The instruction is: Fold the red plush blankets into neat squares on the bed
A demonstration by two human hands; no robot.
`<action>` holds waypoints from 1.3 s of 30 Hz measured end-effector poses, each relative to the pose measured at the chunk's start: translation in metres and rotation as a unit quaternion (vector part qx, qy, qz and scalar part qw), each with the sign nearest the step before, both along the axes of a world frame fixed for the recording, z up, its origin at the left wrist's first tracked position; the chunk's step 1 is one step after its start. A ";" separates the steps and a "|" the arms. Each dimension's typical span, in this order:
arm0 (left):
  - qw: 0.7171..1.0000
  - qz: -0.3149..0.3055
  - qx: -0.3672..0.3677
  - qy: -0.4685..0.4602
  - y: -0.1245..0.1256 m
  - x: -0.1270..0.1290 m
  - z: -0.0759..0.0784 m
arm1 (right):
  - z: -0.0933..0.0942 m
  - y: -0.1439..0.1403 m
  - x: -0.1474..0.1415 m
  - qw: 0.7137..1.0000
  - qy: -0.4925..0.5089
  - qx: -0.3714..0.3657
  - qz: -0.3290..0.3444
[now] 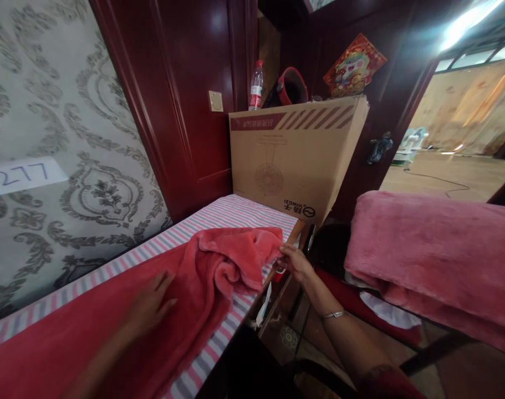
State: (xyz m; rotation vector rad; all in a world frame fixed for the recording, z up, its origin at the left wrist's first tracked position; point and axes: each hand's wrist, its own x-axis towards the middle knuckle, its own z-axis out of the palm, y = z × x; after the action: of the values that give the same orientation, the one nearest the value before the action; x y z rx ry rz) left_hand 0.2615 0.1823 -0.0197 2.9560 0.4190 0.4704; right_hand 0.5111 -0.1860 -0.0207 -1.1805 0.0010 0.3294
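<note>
A red fleece blanket (pixel 219 260) lies partly bunched on a bed with a pink, white and grey striped sheet (pixel 239 213). My left hand (pixel 150 302) rests flat on the blanket, fingers spread. My right hand (pixel 294 261) pinches the blanket's corner at the right edge of the bed, by the wooden bed frame. A thin bracelet sits on my right wrist.
A large cardboard box (pixel 294 158) stands at the bed's far end, with a water bottle (pixel 256 86) and a red round object (pixel 292 87) behind it. A patterned wall (pixel 69 166) with a label reading 277 is at left. A second pink blanket (pixel 435 249) lies at right.
</note>
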 end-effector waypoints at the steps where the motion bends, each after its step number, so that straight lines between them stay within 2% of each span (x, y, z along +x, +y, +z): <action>1: 1.000 -0.001 0.006 0.010 -0.006 0.008 -0.002 | 0.005 0.003 0.003 1.000 -0.018 0.016 -0.007; 5: 0.997 0.031 0.065 -0.003 -0.031 0.016 -0.011 | 0.026 0.022 0.011 0.988 -0.143 0.060 -0.015; 8: 0.996 0.037 0.076 -0.010 -0.035 0.012 -0.018 | 0.046 0.044 0.006 0.968 -0.248 0.037 -0.018; 10: 0.997 0.032 0.065 -0.015 -0.032 0.011 -0.021 | 0.060 0.065 -0.009 0.942 -0.335 -0.006 -0.026; 12: 0.998 0.025 0.048 -0.039 -0.026 0.010 -0.024 | 0.068 0.090 -0.034 0.900 -0.431 -0.066 -0.017; 14: 0.997 0.012 0.030 -0.070 -0.022 0.010 -0.026 | 0.066 0.115 -0.066 0.849 -0.510 -0.138 0.029; 16: 0.996 0.001 0.017 -0.089 -0.019 0.009 -0.028 | 0.053 0.135 -0.096 0.801 -0.552 -0.209 0.095; 18: 0.996 -0.006 0.010 -0.089 -0.018 0.007 -0.029 | 0.035 0.146 -0.116 0.766 -0.575 -0.258 0.126; 20: 0.997 -0.008 0.008 -0.082 -0.017 0.007 -0.029 | 0.020 0.149 -0.123 0.748 -0.592 -0.273 0.124; 22: 0.997 -0.008 0.009 -0.077 -0.018 0.007 -0.029 | 0.013 0.145 -0.120 0.746 -0.599 -0.268 0.113; 28: 0.997 -0.005 0.012 -0.070 -0.018 0.010 -0.028 | 0.017 0.125 -0.106 0.756 -0.592 -0.261 0.099; 32: 0.998 0.004 0.012 -0.057 -0.021 0.011 -0.026 | 0.004 0.109 -0.101 0.794 -0.556 -0.240 0.048; 34: 0.999 0.009 0.011 -0.049 -0.024 0.011 -0.022 | 0.005 0.101 -0.090 0.814 -0.539 -0.211 0.034; 36: 0.999 0.011 0.007 -0.042 -0.028 0.011 -0.019 | 0.021 0.095 -0.069 0.830 -0.528 -0.180 0.028; 38: 0.999 0.015 -0.003 -0.037 -0.031 0.010 -0.017 | 0.053 0.090 -0.040 0.839 -0.522 -0.151 0.004; 39: 0.999 0.017 -0.010 -0.036 -0.032 0.010 -0.016 | 0.073 0.089 -0.025 0.846 -0.518 -0.123 -0.032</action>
State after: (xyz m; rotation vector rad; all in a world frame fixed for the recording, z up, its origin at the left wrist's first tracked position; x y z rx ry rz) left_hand 0.2713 0.1503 -0.0358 2.9064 0.4637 0.5710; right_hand 0.4861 -0.0972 0.0528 -1.4884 -0.8850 -0.4184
